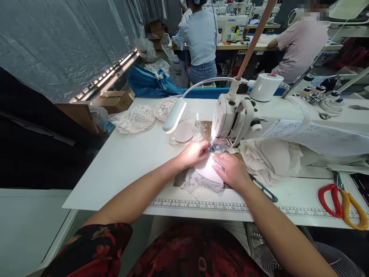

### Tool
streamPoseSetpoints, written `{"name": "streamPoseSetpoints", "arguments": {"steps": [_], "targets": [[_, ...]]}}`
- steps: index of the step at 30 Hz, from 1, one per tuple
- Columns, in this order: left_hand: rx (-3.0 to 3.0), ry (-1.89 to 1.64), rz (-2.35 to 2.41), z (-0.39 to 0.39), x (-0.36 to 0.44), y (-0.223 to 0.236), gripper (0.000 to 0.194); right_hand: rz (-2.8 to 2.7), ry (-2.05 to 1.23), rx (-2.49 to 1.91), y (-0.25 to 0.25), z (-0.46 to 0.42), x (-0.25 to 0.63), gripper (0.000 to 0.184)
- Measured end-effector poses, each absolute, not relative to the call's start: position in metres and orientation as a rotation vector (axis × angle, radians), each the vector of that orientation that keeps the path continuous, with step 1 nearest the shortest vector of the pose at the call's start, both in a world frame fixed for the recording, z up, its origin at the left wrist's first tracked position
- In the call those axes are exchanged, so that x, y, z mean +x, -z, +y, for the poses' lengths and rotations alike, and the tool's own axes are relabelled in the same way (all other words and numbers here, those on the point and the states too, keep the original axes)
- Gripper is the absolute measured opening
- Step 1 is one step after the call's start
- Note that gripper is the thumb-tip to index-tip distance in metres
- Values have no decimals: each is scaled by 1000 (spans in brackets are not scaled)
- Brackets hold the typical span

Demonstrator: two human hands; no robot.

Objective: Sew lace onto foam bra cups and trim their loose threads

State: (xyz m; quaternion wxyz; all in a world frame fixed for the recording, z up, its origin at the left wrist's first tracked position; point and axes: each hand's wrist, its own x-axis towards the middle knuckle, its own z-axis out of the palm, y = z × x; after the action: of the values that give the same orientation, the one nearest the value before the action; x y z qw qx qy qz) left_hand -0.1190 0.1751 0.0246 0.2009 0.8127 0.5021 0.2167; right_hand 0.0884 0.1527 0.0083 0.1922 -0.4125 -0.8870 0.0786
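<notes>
the white, rounded fabric piece with lace edging [206, 172] lies partly under my spread right grip [234, 172], near my curled left grip [194, 154]; whether that pinches it, i cannot tell.

Sewing wkshp: white sewing mach. [268, 109], JUKI mach. [225, 30] behind, 2+ co-wkrs [200, 40].

Fabric piece [206, 174] before the sewing machine [272, 109], lace pieces [140, 118] left, scissors [338, 200] right, all on the table [115, 169].

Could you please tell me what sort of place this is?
Probably a sewing workshop, given the sewing machine, the JUKI machine behind it and the lace pieces on the table.
</notes>
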Motion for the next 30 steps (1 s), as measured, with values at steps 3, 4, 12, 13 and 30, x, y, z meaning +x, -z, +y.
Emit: {"name": "streamPoseSetpoints", "arguments": {"steps": [3, 4, 12, 13, 30], "targets": [[2371, -622, 1456, 166, -117, -34, 19, -2539, -176, -1201, -8, 154, 87, 26], [2425, -603, 1437, 160, -116, -37, 20, -2551, -166, -1215, -9, 154, 86, 26], [2746, -319, 1307, 134, -114, -26, 36, -2568, -81, -1302, -8, 154, 83, 31], [2745, -303, 1297, 136, -116, -24, 40, -2568, -79, -1310, -8, 154, 83, 31], [2891, -132, 1028, 175, -138, -37, 38, -2465, -160, -1417, -11, 158, 78, 33]]}}
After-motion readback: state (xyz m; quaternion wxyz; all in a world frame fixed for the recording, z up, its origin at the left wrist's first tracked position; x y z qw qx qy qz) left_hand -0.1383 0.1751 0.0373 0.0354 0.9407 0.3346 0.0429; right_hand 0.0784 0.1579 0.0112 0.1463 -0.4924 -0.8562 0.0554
